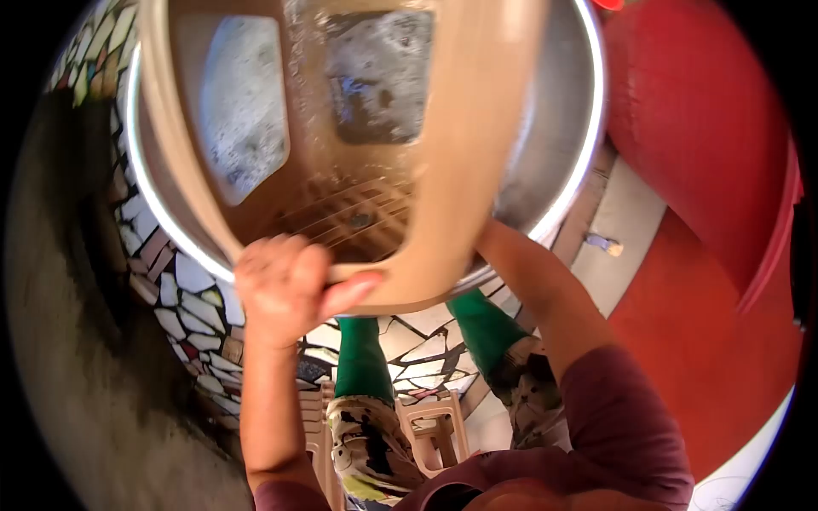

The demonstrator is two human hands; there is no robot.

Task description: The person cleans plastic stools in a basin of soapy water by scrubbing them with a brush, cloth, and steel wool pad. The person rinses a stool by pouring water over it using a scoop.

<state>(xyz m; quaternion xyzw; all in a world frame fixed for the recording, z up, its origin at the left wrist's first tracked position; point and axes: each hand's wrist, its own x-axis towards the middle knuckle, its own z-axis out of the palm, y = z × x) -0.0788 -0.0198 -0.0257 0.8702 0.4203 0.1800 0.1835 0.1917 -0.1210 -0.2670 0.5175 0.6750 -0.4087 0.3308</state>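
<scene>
A tan plastic stool is tilted over a large metal basin, its hollow underside and slatted seat facing me. My left hand is closed around the stool's near left edge, thumb lying along the rim. The right forearm reaches to the stool's right side, where my right hand is hidden behind the plastic; its fingers do not show. Through the stool's side openings I see foamy water in the basin. Parts of the stool are blurred.
Below me stand other tan plastic stools, near my green boots. A large red surface rises at the right, beside a red floor area. A small blue-and-tan object lies on the pale ledge. Mosaic stone paving surrounds the basin.
</scene>
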